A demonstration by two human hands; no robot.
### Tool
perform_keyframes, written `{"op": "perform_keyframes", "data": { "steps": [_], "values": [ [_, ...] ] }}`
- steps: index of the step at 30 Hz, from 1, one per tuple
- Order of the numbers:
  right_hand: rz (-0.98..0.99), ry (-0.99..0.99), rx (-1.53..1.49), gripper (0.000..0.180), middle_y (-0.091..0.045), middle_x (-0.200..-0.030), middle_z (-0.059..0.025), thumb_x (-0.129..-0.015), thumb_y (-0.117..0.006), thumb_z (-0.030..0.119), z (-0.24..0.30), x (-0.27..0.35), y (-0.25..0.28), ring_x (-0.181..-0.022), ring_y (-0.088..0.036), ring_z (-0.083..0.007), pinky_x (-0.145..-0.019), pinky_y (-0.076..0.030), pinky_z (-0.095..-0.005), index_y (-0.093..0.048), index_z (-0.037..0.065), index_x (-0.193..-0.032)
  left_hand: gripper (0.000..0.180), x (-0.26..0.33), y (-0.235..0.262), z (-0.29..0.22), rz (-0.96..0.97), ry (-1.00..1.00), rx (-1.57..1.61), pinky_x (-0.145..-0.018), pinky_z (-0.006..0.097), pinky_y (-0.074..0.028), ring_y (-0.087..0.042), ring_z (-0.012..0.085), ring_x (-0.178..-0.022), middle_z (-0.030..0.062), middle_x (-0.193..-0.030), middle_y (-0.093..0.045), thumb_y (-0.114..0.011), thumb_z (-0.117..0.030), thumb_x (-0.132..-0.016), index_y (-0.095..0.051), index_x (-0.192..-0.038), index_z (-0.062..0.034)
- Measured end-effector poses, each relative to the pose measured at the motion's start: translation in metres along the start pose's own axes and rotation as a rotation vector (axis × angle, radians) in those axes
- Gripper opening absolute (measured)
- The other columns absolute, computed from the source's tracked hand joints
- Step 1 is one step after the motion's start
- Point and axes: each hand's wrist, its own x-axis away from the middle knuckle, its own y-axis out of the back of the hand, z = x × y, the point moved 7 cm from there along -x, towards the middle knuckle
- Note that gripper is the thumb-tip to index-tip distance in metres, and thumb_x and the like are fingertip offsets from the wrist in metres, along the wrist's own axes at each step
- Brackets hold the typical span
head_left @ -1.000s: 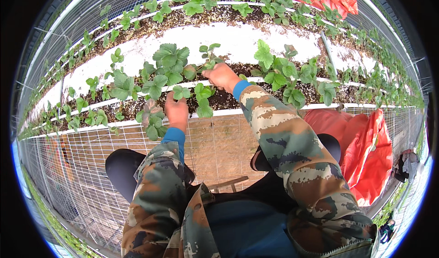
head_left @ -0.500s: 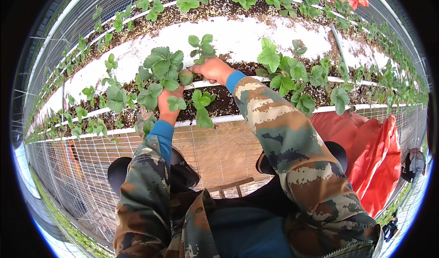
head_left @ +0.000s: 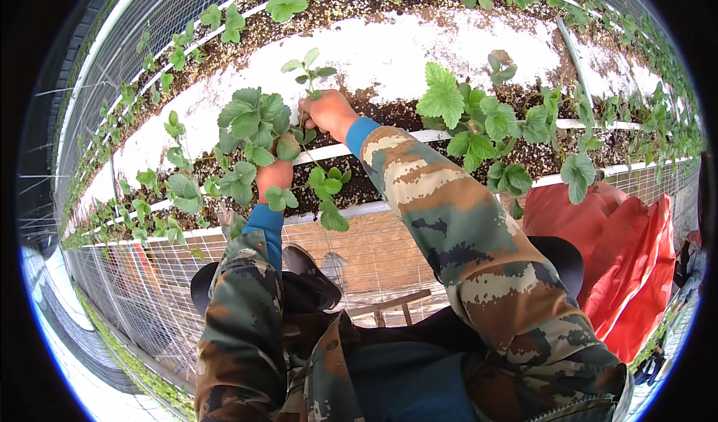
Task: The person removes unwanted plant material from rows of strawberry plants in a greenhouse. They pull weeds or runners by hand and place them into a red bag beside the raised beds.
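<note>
Head view: stem-handling, I judge; right hand (head_left: 329,113) pinching small green-leaved sprig (head_left: 324,71), hold of left hand (head_left: 274,177) unclear; next calls for gentleness.

**Bright scene, blown-out white**

The scene is brightly lit. The white strip (head_left: 374,55) is washed out by glare, while the leaves (head_left: 247,121) are rendered clearly. The wire mesh (head_left: 112,287) is bowed toward the rim, which is fringed with blue low down and enclosed in black.
</note>
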Motion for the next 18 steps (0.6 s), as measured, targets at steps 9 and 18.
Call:
{"op": "perform_keyframes", "data": {
  "steps": [9, 18],
  "values": [
    [0.282, 0.169, 0.140, 0.026, -0.074, -0.084, -0.0052, -0.102, -0.066, 0.027, 0.017, 0.028, 0.009, -0.064, -0.068, -0.0153, -0.052, -0.047, -0.0294, -0.073, 0.002, -0.098, 0.038, -0.009, 0.023, -0.026, -0.091, 0.366, 0.361, -0.088, 0.047, -0.053, -0.069, 0.0398, -0.101, 0.0181, -0.114, -0.073, -0.069, -0.031, -0.098, -0.068, -0.126, -0.0068],
    [0.274, 0.104, 0.203, 0.027, -0.070, -0.080, -0.0093, -0.103, -0.056, 0.028, 0.032, 0.051, 0.007, -0.061, -0.062, -0.0162, -0.053, -0.049, -0.0334, -0.067, 0.003, -0.106, 0.040, 0.018, -0.001, 0.026, -0.049, 0.380, 0.301, -0.097, 0.050, -0.051, -0.065, 0.0420, -0.115, 0.0178, -0.124, -0.070, -0.062, -0.038, -0.102, -0.066, -0.129, -0.0097]
  ]
}}
